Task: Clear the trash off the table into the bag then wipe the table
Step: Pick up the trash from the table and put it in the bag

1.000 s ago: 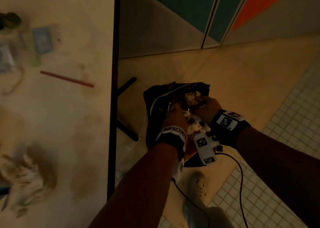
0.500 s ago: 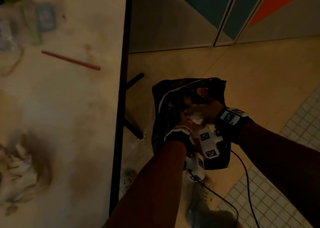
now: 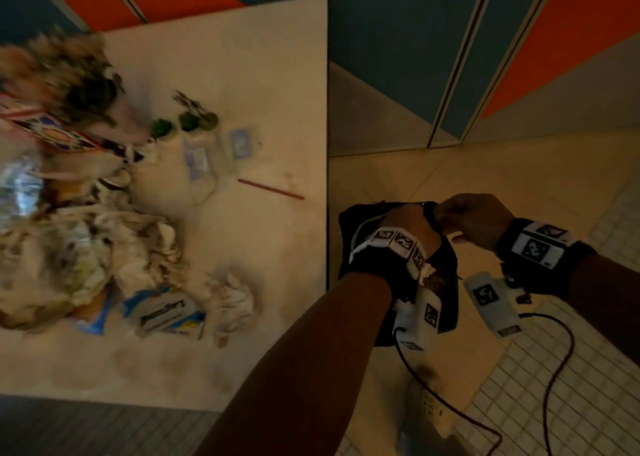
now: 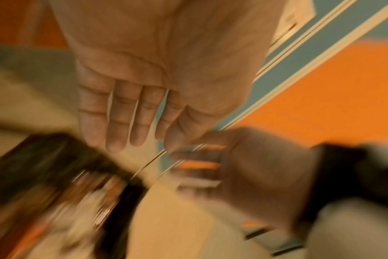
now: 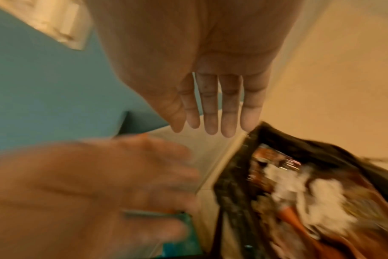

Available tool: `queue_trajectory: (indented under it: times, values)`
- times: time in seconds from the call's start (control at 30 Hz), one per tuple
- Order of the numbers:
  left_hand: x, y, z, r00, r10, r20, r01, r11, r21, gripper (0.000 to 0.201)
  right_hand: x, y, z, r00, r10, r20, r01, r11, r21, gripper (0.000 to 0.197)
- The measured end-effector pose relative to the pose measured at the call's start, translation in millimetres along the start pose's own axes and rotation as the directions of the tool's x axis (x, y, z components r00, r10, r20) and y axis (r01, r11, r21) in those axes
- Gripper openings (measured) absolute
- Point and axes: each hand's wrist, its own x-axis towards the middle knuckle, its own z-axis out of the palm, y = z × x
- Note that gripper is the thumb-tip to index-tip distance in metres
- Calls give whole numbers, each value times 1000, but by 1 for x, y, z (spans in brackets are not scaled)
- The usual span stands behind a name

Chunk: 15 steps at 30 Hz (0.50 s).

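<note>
Both hands are seen above the black bag (image 3: 360,247), which stands on the floor just right of the table (image 3: 263,74). In the left wrist view the left hand (image 4: 166,73) is shown with palm flat and fingers straight and close together, nothing held in it. In the right wrist view the right hand (image 5: 206,61) is likewise shown with straight, spread-free fingers and nothing between them, its fingertips just beside the far rim of the bag. In the head view the backs of the two hands are seen close together over the bag's mouth, the left hand (image 3: 412,223) nearer the table and the right hand (image 3: 474,220) to its right; whether they touch the bag's rim cannot be told from that view.

Inside the bag, white crumpled paper (image 5: 317,196) and a shiny wrapper (image 5: 277,161) are seen, blurred.

On the table, well left of the bag, a large heap of trash (image 3: 69,241) is piled along the left side, with crumpled tissues (image 3: 232,299) and a blue and white carton (image 3: 166,313) at its near edge. A red straw (image 3: 270,189) is lain alone near the table's right edge, and small packets (image 3: 240,142) and green lumps (image 3: 188,121) are found farther back.

A tiled floor (image 3: 554,403) is seen to the right, and orange and teal wall panels (image 3: 571,22) at the far side.
</note>
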Motion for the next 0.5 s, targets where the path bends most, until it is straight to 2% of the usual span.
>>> queue_trajectory:
  times: [0.03,0.1,0.23,0.27,0.3,0.33,0.4,0.5]
  values:
    - [-13,4,-19,999,15,-31,-15,1000,-12,24,-9,-10,-1,1000,-20,2,20,1000,5,3]
    - [-31,3,-53,991,72,-110,-74,997,-7,14,-25,-29,0,997,-73,8,73,997,30,12]
    - [-74,-19,-115,960,136,-244,-142,990,-6,22,-59,-65,18,977,-193,95,178,974,140,15]
    - [-87,-27,-129,953,150,-264,-159,987,-11,23,-68,-73,25,968,-226,112,214,971,112,11]
    - [-98,-38,-140,948,155,-279,-171,985,-34,22,-75,-81,35,957,-261,128,259,965,28,5]
    - [-111,-49,-153,945,160,-286,-179,983,-41,21,-83,-89,46,943,-292,157,307,948,-80,6]
    - [-139,-75,-177,946,162,-281,-172,985,-13,21,-98,-102,72,914,-313,256,374,896,-240,16]
    - [-177,-125,-208,952,145,-271,-137,989,49,20,-126,-116,119,858,-318,404,467,810,-355,34]
